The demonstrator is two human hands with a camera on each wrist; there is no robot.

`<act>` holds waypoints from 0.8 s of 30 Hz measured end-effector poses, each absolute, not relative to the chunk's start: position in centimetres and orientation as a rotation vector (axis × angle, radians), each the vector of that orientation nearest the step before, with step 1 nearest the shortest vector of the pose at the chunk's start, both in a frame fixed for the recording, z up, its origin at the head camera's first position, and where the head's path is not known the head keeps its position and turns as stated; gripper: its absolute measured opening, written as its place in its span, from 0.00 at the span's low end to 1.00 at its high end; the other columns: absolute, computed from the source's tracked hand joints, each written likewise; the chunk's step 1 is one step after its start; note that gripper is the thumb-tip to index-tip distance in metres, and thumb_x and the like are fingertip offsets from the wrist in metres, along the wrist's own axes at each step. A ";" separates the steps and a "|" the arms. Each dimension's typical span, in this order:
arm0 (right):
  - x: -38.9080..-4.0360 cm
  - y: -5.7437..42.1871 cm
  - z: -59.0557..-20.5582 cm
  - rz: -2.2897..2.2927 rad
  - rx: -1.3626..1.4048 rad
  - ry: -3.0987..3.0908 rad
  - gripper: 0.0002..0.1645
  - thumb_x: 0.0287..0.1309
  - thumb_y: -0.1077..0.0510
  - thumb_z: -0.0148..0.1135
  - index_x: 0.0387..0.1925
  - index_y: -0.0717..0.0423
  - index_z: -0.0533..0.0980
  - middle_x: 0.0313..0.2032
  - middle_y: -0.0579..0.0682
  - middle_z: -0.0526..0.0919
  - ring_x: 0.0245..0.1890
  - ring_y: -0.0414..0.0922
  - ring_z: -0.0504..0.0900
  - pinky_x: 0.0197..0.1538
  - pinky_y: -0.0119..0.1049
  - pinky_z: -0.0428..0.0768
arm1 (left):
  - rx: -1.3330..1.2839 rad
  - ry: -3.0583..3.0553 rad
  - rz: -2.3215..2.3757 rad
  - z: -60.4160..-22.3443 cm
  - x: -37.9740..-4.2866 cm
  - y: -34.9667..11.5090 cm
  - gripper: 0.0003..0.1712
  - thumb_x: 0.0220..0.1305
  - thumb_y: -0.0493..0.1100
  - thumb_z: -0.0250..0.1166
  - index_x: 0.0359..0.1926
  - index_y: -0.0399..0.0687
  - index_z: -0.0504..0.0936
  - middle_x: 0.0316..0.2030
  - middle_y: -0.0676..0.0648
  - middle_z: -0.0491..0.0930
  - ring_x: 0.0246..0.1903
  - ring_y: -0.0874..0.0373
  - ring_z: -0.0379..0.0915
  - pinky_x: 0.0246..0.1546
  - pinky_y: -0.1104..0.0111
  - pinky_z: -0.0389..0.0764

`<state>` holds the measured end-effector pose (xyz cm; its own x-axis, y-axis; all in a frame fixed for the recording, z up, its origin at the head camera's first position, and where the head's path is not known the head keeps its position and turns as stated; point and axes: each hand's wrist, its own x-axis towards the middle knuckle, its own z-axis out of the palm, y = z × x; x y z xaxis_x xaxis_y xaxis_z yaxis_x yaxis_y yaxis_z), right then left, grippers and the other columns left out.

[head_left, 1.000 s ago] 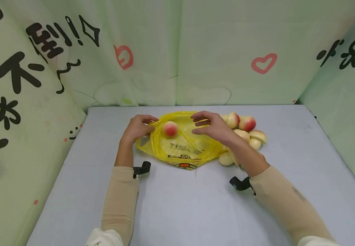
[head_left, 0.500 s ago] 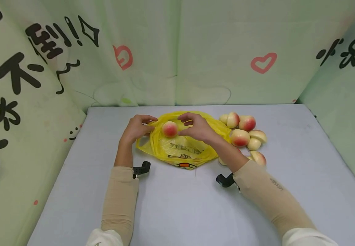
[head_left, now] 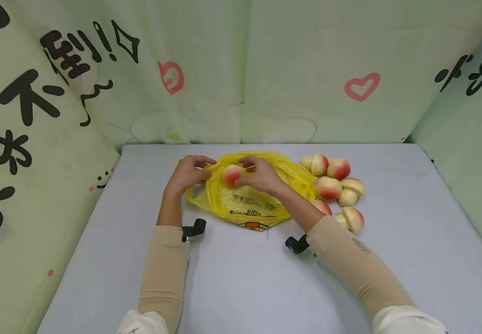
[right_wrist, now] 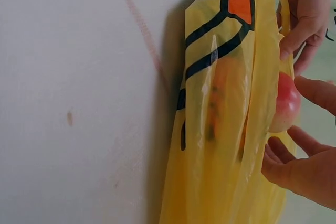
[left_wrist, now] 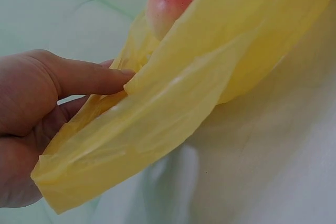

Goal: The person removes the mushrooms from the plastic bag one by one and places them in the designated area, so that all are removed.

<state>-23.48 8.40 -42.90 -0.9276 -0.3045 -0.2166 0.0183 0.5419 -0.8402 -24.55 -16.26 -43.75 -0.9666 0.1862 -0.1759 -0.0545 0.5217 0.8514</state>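
A yellow plastic bag [head_left: 262, 204] lies with its mouth spread on the table. My left hand [head_left: 186, 175] pinches the left edge of the bag, thumb on one side and fingers behind the film, as the left wrist view shows. A red and cream peach [head_left: 231, 175] sits at the bag's mouth. Around its right side comes my right hand [head_left: 263, 176]; in the right wrist view the thumb and fingers [right_wrist: 307, 139] lie on opposite sides of the peach. Part of the peach is hidden behind the bag film in both wrist views.
Right of the bag lie several more cream and red peaches [head_left: 329, 189] in a loose cluster. Among them is a cream mushroom-shaped piece [head_left: 351, 190]. The pale table [head_left: 241, 278] is bordered by a printed green curtain [head_left: 291, 93] behind and on both sides.
My right hand has moved left across the bag to the peach and its fingers have closed in around it. The left hand has stayed on the bag's edge.
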 end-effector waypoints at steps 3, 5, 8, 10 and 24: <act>-23.6 8.2 -43.2 -1.337 -0.240 2.450 0.39 0.59 0.55 0.77 0.69 0.54 0.72 0.67 0.55 0.76 0.67 0.55 0.75 0.71 0.50 0.77 | 0.119 2.516 1.424 -43.7 -24.5 -16.3 0.18 0.71 0.35 0.65 0.60 0.47 0.85 0.56 0.40 0.83 0.48 0.46 0.85 0.45 0.61 0.91; -23.7 8.0 -43.4 -1.333 -0.251 2.456 0.39 0.59 0.55 0.77 0.69 0.54 0.72 0.66 0.56 0.76 0.67 0.55 0.75 0.70 0.50 0.78 | 0.114 2.509 1.432 -43.6 -24.5 -16.2 0.18 0.70 0.35 0.65 0.59 0.47 0.85 0.55 0.40 0.83 0.48 0.46 0.85 0.45 0.61 0.91; -23.8 7.7 -43.7 -1.334 -0.263 2.464 0.38 0.59 0.54 0.77 0.68 0.55 0.73 0.65 0.55 0.78 0.66 0.55 0.77 0.69 0.49 0.79 | 0.106 2.502 1.442 -43.6 -24.5 -16.2 0.18 0.70 0.35 0.66 0.59 0.47 0.86 0.55 0.40 0.83 0.48 0.46 0.85 0.45 0.61 0.91; -23.8 7.4 -43.8 -1.337 -0.274 2.473 0.37 0.59 0.54 0.78 0.67 0.55 0.73 0.64 0.55 0.79 0.65 0.54 0.77 0.68 0.49 0.79 | 0.101 2.496 1.451 -43.6 -24.5 -16.2 0.18 0.70 0.35 0.66 0.58 0.47 0.86 0.54 0.40 0.83 0.48 0.46 0.85 0.45 0.61 0.91; -23.7 7.2 -44.0 -1.373 -0.240 2.483 0.28 0.60 0.58 0.76 0.61 0.55 0.77 0.60 0.54 0.80 0.60 0.53 0.80 0.64 0.46 0.82 | 0.096 2.495 1.442 -43.5 -24.6 -16.3 0.18 0.70 0.36 0.66 0.59 0.47 0.85 0.55 0.40 0.83 0.48 0.45 0.84 0.44 0.60 0.91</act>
<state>-23.67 7.20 -44.02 -0.9432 -0.2836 -0.1729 -0.0044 0.5311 -0.8473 -24.59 -16.26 -43.51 -0.9648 0.1840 -0.1880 -0.0711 0.5058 0.8597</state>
